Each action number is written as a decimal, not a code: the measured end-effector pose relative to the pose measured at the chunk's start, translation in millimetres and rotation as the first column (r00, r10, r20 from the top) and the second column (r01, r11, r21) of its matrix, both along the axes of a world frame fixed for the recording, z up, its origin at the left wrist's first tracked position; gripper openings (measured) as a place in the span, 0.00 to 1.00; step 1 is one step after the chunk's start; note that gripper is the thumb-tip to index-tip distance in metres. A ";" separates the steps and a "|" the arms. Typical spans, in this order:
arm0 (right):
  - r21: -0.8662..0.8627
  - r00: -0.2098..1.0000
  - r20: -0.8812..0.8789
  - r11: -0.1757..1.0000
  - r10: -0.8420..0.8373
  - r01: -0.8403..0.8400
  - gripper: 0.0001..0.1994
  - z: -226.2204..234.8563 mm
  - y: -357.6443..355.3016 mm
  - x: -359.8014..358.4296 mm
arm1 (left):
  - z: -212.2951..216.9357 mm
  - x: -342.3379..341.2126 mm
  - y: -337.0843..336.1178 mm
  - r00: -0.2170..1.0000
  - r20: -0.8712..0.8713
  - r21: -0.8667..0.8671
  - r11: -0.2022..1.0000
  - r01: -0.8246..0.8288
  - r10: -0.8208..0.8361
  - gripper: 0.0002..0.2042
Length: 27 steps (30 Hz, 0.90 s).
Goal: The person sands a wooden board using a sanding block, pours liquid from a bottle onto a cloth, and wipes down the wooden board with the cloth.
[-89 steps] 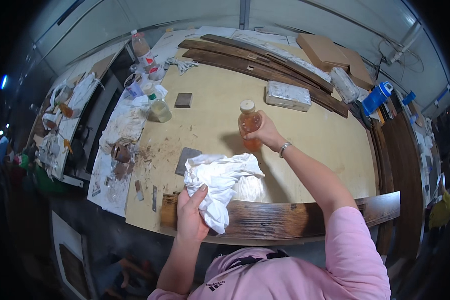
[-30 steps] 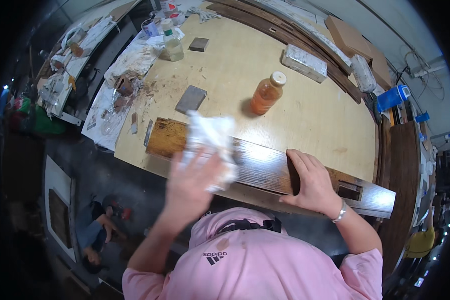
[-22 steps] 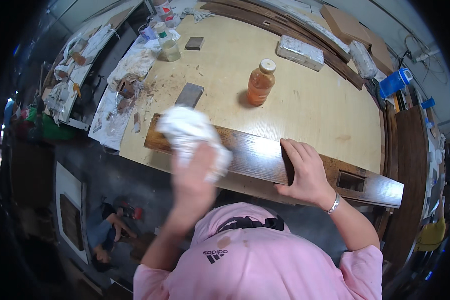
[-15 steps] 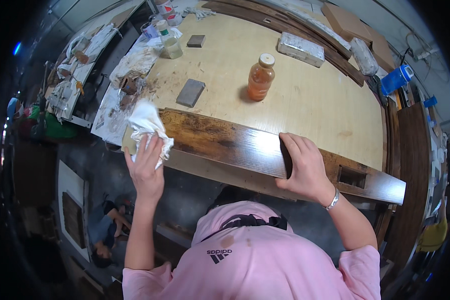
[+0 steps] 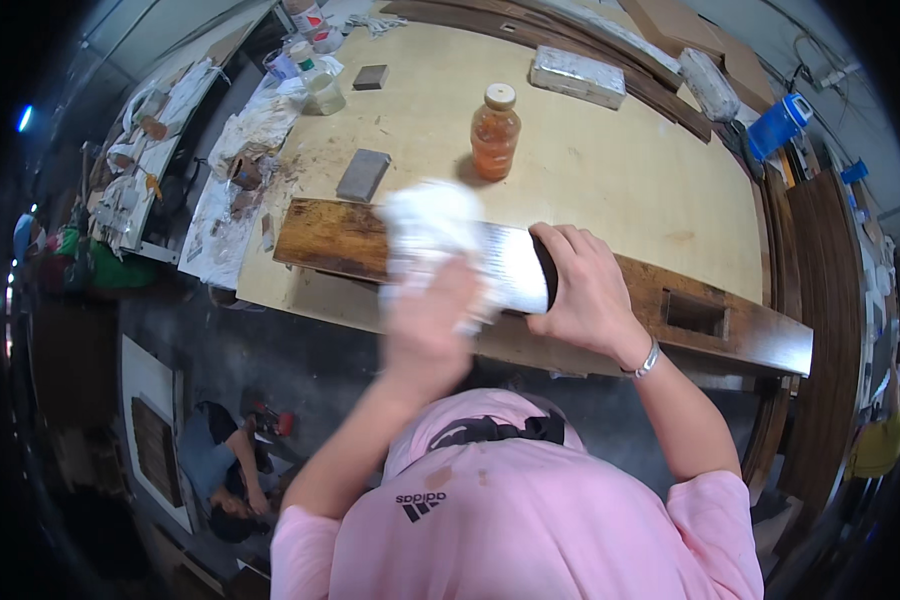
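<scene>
A long dark-stained wooden board [image 5: 332, 236] lies along the near edge of the table, with a rectangular slot cut near its right end. My left hand [image 5: 432, 318], blurred by motion, presses a white rag [image 5: 430, 228] on the board left of its middle. Farther right, my right hand [image 5: 588, 296] is closed over the board, thumb on the near side and fingers over the far side. Between the hands the wood surface shines. Behind the board stands a capped bottle of amber liquid [image 5: 495, 135].
Two grey sanding blocks [image 5: 364, 175] lie on the pale tabletop [image 5: 620, 170]. A foil-wrapped block [image 5: 578, 78] and dark planks sit at the back. Crumpled cloths and a clear bottle [image 5: 320, 90] are at the left. A blue jug [image 5: 778, 128] is at right; another person [image 5: 225, 470] is low at left.
My left hand and the rag have swept right along the board from its left end, which now shows. My right hand keeps its hold. The view has shifted slightly.
</scene>
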State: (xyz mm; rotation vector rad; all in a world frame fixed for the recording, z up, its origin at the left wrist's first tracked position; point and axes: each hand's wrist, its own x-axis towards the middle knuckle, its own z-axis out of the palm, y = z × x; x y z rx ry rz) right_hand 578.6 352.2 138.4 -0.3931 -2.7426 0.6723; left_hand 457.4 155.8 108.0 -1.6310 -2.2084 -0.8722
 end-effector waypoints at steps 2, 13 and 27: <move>0.004 1.000 -0.024 1.000 0.003 -0.002 0.37 -7.6 1.0 -1.2 | 10.6 32.8 18.7 0.986 0.016 -0.070 0.983 0.168 -0.168 0.18; 0.035 0.999 -0.039 0.999 0.004 -0.003 0.39 -10.0 3.3 8.8 | 23.8 7.9 11.3 0.965 -0.034 -0.186 0.951 0.248 -0.259 0.25; -0.009 1.000 0.019 1.000 -0.020 0.020 0.39 -3.0 2.1 11.8 | 50.6 -54.2 -6.3 0.965 -0.178 -0.337 0.933 0.124 -0.193 0.22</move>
